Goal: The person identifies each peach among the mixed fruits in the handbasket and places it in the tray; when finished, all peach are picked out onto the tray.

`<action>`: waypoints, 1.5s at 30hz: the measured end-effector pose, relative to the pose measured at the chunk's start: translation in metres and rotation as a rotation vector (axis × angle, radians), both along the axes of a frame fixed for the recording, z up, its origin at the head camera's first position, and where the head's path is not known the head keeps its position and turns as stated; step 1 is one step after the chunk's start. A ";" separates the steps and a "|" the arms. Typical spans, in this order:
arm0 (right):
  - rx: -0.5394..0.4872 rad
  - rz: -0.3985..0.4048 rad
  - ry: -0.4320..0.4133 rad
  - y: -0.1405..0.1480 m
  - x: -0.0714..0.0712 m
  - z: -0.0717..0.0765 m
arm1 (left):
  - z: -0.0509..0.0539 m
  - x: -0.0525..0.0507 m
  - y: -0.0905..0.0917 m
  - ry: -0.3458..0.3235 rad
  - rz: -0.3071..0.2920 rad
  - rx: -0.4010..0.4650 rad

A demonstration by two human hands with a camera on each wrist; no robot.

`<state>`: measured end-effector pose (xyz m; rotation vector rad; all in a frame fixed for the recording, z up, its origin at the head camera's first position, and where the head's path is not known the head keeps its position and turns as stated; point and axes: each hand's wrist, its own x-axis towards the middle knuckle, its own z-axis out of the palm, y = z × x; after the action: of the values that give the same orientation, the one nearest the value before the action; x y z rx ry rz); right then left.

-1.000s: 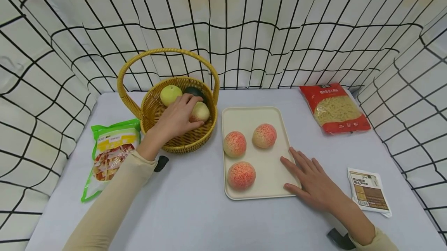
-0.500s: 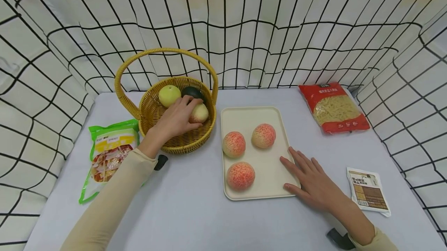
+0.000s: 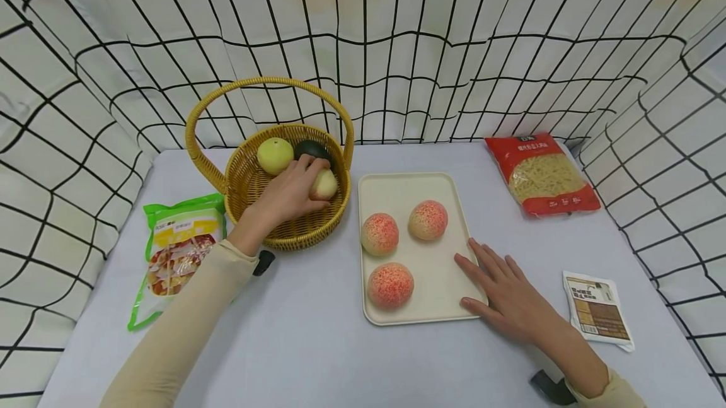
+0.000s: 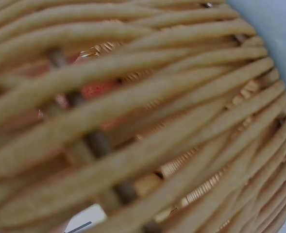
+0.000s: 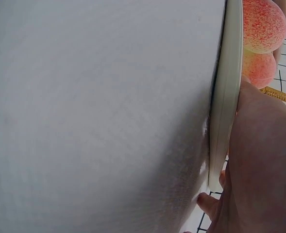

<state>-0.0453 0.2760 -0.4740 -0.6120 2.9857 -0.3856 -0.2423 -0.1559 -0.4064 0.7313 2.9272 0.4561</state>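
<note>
In the head view my left hand reaches into a yellow wicker basket, its fingers and thumb curled round a pale peach. A yellow-green round fruit and a dark green oval one lie behind it in the basket. Woven strands of the basket fill the left wrist view and hide the hand. My right hand rests with fingers spread on the right edge of a cream tray. On the tray sit a front peach, a left peach and a rear peach.
A green-edged food bag lies left of the basket, partly under the left sleeve. A red bag of pasta is at the back right, and a white-and-brown packet lies right of my right hand. Black netting surrounds the table.
The view has shifted very slightly. My left hand stays at the peach in the basket, with only a tiny shift of its fingers; my right hand stays on the tray edge.
</note>
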 end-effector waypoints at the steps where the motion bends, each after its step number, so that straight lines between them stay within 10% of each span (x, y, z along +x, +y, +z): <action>1: 0.000 -0.001 0.000 0.000 0.000 0.000 | 0.000 0.000 0.000 -0.005 0.001 0.003; 18: -0.004 0.000 -0.011 -0.001 0.000 0.001 | -0.009 -0.001 -0.001 -0.106 0.029 0.077; 45: -0.010 0.004 -0.004 0.000 0.000 0.001 | -0.017 -0.001 0.007 -0.066 0.005 0.104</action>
<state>-0.0455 0.2763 -0.4733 -0.6168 2.9802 -0.4014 -0.2435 -0.1486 -0.4232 0.7059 2.8627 0.6244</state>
